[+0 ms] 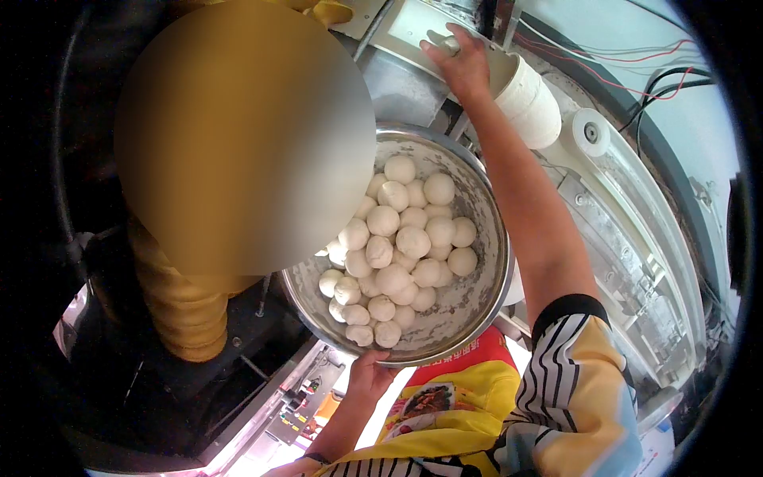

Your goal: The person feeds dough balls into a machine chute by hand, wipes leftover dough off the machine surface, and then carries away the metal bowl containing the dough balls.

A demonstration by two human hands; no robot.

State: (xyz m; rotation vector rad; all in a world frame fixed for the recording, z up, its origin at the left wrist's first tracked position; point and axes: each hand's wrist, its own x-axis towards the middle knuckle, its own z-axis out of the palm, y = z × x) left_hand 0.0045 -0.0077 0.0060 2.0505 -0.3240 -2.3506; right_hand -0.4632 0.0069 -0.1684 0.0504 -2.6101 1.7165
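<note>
A wide steel bowl holds a heap of round white dough balls; its inner wall is smeared with flour or dough. My left hand grips the bowl's near rim from below, its fingers partly hidden under the edge. Up at the far side, my right hand reaches over a white trough. A pale lump that looks like a dough ball sits between its thumb and fingers, mostly covered by them.
Close to my right wrist stands a white cylinder. Machinery with a curved white guard fills the right side, with loose wires above it. A ribbed yellow hose hangs at the left; a large blurred patch covers the upper left.
</note>
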